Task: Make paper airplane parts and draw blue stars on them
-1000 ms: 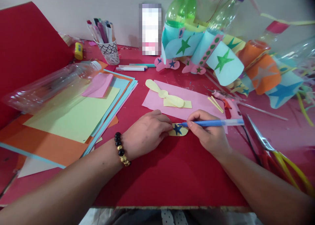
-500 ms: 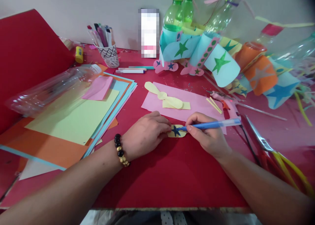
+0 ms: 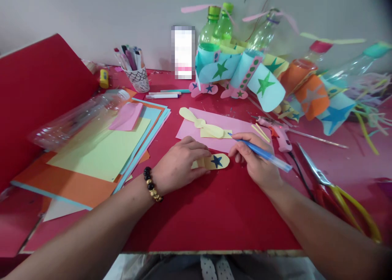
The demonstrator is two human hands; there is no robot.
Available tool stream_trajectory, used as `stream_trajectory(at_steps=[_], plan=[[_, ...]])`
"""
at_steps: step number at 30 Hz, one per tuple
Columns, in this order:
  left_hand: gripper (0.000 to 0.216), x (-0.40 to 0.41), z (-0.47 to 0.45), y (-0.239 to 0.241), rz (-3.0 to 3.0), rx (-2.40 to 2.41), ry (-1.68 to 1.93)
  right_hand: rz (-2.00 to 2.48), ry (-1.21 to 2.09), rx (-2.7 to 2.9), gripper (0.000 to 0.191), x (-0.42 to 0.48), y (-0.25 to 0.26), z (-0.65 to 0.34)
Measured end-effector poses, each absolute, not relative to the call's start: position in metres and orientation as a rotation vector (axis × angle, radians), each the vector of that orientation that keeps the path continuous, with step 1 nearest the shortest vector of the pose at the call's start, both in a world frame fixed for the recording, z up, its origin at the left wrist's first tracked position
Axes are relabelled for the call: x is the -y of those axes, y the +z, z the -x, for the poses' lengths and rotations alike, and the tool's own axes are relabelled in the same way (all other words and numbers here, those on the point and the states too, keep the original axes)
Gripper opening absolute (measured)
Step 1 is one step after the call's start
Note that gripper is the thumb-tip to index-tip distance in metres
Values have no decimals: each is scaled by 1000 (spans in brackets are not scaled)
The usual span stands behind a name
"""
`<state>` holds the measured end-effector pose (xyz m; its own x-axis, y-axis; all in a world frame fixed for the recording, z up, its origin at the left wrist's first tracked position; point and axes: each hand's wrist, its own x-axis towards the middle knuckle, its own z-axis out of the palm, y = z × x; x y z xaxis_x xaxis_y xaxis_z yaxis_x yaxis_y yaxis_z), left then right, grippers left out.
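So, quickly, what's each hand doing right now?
Left hand: open, pressing down a yellow paper strip.
Right hand: closed, holding a blue pen.

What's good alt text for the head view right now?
Two hands work at a red table: the left hand presses on a yellow paper cutout bearing a navy star, and the right hand holds a blue pen beside it. Around them are a pink sheet, a glue gun, scissors, stacked coloured paper and paper-decorated plastic bottles.
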<state>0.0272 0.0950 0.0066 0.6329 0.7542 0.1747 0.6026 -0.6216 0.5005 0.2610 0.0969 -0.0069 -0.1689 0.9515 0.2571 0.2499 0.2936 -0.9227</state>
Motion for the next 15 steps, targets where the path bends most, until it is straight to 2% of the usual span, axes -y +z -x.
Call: stream_trajectory(at_steps=[5, 10, 15], plan=[[50, -97, -22, 10, -2395, -1100, 601, 1093, 872, 1593, 16, -101, -9, -264], [42, -97, -19, 13, -2277, -1119, 800, 1046, 814, 1436, 14, -101, -5, -267], [39, -100, -16, 12, -2180, -1124, 980, 901, 567, 1164, 16, -84, 49, -286]])
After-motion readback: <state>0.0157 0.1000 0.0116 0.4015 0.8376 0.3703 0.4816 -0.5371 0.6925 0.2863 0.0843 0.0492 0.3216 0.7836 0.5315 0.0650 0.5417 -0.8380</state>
